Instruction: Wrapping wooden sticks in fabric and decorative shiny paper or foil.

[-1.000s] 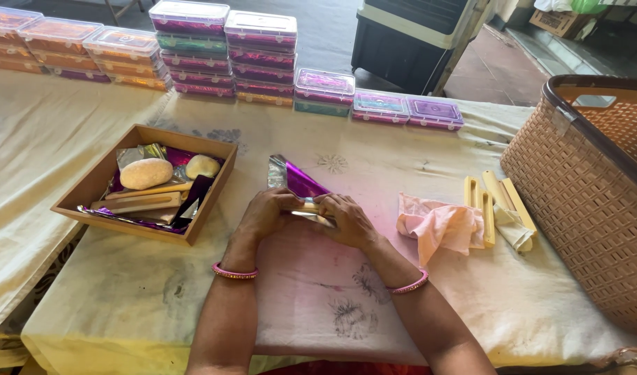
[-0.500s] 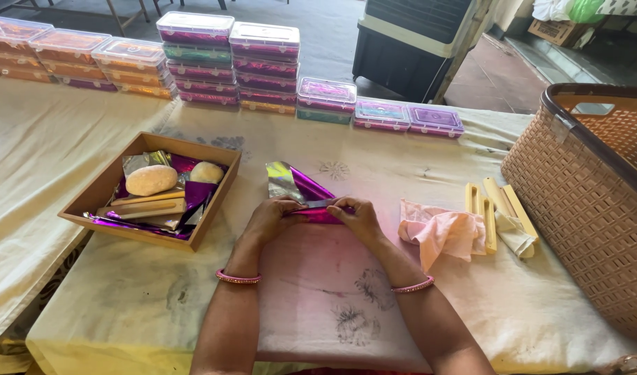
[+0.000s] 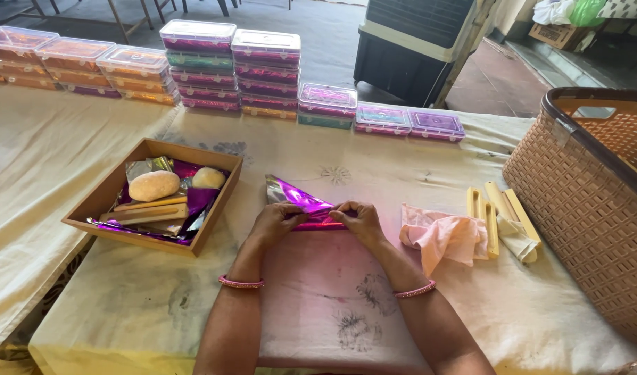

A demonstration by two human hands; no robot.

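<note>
Both hands meet in the middle of the frame. The left hand (image 3: 275, 221) and right hand (image 3: 360, 218) pinch the purple foil (image 3: 306, 205). The foil lies sideways between them, equally close to both.

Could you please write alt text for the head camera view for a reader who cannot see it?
Both hands, left and right, fold purple foil on a cloth-covered table. A wooden tray sits left, a pink cloth and woven basket right.
</note>
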